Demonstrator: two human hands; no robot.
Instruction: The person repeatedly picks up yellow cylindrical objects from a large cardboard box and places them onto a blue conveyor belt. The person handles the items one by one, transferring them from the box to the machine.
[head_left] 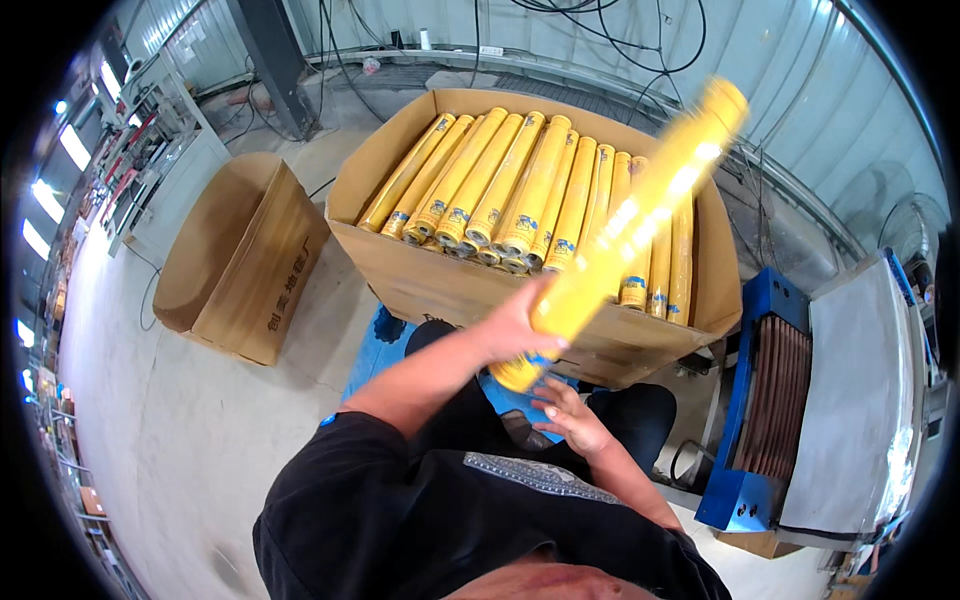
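Note:
A long yellow cylindrical roll (640,215), smeared by motion, slants up to the right across the front of a big cardboard box (440,280). My left hand (512,325) is closed round it near its lower end. Just below that end is my right hand (575,415), palm turned up and fingers spread, holding nothing. Whether its fingertips touch the roll I cannot tell. Several similar yellow rolls (480,185), in shiny clear wrap with blue marks near their ends, lie side by side in layers inside the box. The held roll hides some of them.
To the left, a second cardboard box (255,270) stands open on the concrete floor. A blue-framed machine (745,400) with a grey panel is close on my right. Cables (640,45) hang along the metal wall behind, and a dark steel post (275,65) rises at the back left.

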